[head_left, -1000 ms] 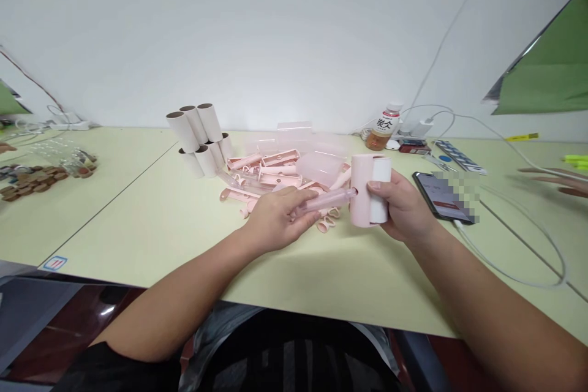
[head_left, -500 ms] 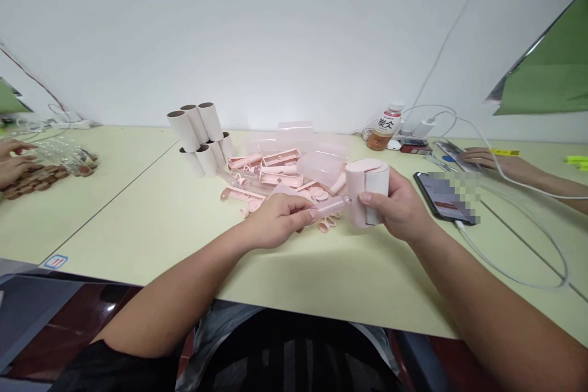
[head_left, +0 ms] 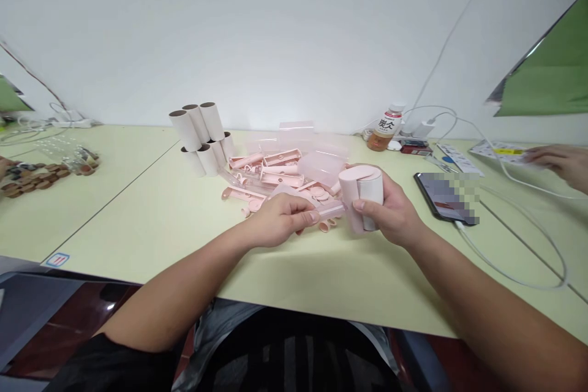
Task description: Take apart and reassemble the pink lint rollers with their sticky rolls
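My right hand [head_left: 394,207] is closed around a pale pink and white rounded container [head_left: 353,199], its thumb lying across the front. The container is held upright with its smooth pink end facing up. In my left hand [head_left: 281,219] a thin, see-through pinkish plastic piece [head_left: 331,211] is pinched between thumb and fingers. Its far end reaches the container's left side; whether the two touch, I cannot tell. Behind both hands lies a heap of pink plastic parts [head_left: 281,179]. Translucent covers [head_left: 321,165] lie at the back of that heap.
White tubes [head_left: 202,150] stand stacked left of the heap. A drink bottle [head_left: 384,128] is at the back right, with a phone [head_left: 443,196] on a white cable nearer me. Brown round pieces [head_left: 39,180] lie far left. Another person's hand [head_left: 558,162] is over printed sheets at right.
My right hand has brought the container slightly left and down, tilting it a little. My left hand stays nearly still. The other person's hand at right has drawn away rightward, and hands at far left have withdrawn.
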{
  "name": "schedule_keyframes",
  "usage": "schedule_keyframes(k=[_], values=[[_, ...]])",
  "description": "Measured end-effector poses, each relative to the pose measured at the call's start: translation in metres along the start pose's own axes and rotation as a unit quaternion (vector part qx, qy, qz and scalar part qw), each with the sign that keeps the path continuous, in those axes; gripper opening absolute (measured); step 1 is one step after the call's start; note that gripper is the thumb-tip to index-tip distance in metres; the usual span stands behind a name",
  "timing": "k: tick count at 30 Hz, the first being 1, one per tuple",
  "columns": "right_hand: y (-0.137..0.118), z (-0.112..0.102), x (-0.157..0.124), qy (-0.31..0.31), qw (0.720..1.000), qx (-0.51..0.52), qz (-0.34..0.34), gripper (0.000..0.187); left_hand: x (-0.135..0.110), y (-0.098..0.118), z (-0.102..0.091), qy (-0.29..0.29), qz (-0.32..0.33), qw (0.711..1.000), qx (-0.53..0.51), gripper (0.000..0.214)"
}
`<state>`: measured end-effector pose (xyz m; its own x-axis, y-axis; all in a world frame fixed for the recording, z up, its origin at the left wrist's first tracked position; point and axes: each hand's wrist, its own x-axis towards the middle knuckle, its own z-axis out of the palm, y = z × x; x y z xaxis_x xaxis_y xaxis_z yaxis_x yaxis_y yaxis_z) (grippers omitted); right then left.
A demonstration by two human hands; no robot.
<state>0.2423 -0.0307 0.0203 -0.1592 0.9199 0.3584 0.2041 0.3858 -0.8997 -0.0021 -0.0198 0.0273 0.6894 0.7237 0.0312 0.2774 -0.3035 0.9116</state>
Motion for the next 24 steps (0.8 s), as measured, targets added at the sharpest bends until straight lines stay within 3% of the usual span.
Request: schedule_keyframes(k=[14,17,20,22,24], values=[[0.002,0.003,-0.002,-0.033,0.999,0.004,0.016,0.056,-0.003,0.002,0.004,0.042,0.06,0.98,0.184,0.032],[0.001,-0.004,-0.001,-0.025,0.999,0.011,0.03,0.067,-0.001,-0.003,0.004,0.028,0.066,0.989,0.127,0.033],[-0.006,-0.011,0.002,-0.001,0.992,0.118,0.051,0.076,0.002,-0.005,0.009,0.015,0.081,0.996,-0.012,0.035],[-0.012,-0.01,0.003,0.003,0.978,0.206,0.041,0.072,0.004,-0.005,0.015,0.045,0.093,0.988,-0.113,0.039],[-0.012,-0.001,0.003,-0.042,0.968,0.247,0.012,0.069,0.006,-0.005,0.023,0.08,0.091,0.975,-0.186,0.045]])
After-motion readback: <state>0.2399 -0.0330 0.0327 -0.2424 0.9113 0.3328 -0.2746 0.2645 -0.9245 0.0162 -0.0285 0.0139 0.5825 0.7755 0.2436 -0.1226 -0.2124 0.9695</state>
